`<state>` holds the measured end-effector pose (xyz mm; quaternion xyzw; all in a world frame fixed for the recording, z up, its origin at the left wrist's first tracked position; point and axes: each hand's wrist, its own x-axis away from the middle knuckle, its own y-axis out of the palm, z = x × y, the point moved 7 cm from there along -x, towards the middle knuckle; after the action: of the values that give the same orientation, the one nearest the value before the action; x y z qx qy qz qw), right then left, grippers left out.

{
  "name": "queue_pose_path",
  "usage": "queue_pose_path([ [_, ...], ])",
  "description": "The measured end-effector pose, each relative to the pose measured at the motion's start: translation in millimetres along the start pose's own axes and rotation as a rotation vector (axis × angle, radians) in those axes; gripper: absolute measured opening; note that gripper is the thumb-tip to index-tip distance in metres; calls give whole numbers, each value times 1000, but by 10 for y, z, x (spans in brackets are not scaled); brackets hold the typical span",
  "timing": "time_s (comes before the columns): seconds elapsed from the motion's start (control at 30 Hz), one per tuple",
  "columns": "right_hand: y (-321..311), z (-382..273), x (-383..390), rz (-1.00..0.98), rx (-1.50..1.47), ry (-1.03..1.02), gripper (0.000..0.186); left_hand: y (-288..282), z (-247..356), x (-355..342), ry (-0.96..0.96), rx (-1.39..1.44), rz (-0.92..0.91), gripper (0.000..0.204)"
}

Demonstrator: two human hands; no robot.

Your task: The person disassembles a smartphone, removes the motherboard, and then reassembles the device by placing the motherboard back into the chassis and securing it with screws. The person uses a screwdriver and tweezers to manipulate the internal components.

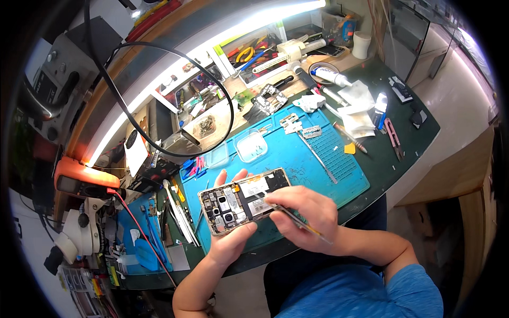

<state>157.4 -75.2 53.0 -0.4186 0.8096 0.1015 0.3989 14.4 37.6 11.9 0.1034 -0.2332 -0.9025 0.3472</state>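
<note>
My left hand (233,241) is closed around an opened smartphone (218,213), with the thumb at its near edge and fingers behind its far edge. The back cover is off, baring camera modules, the circuit board and a dark battery area with a white label. My right hand (310,214) grips slim metal tweezers (303,225) between thumb and fingers. Their tip end is over the phone's middle, by the label; whether it touches is hard to tell. Both hands are above a blue work mat (260,155).
Clear plastic boxes (251,146) and small metal plates (312,132) lie on the mat. A black cable (231,106) loops over the bench's left part. An orange multimeter (79,175) stands at left. Pink-handled pliers (393,138), tissues (356,114) and a brush-like pen tool (350,138) lie at right.
</note>
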Motion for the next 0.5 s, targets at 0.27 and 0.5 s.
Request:
queue_pose_path([
  [0.27,-198,156,-162,-131,311,-39,36,-250,-127,32,-213,5,-31,88],
  [0.5,-241,-181,-161,-138,724,-309,28,-163,-101,10,-249,-212,-101,68],
])
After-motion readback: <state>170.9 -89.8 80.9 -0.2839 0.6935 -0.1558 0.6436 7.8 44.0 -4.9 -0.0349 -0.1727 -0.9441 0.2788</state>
